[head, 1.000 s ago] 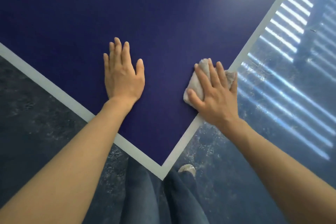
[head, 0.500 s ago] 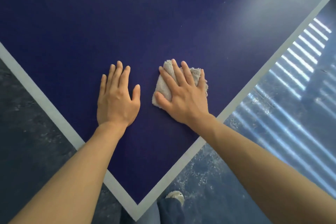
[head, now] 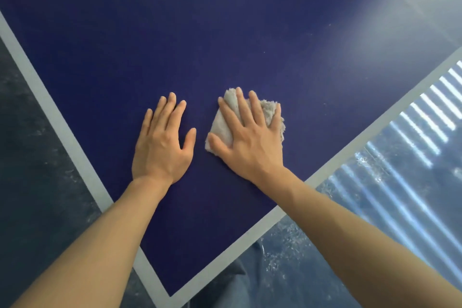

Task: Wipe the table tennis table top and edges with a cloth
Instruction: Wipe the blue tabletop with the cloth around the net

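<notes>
I am pressing the folded, fluffy beige cloth [head: 250, 117] flat under my right hand [head: 252, 140], fingers spread straight, having swept it inward from the white edge stripe onto the dark blue table tennis table top [head: 225, 32]. My left hand [head: 162, 142] is bracing flat beside it, fingers straight, so the corner is getting covered.

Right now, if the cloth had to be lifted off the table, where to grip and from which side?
Probably the fluffy far-right corner of the cloth, pinched from the right. The right hand lies flat across its middle with fingers spread, and the left hand rests flat on the table on the other side, so the right edge is freest.
</notes>
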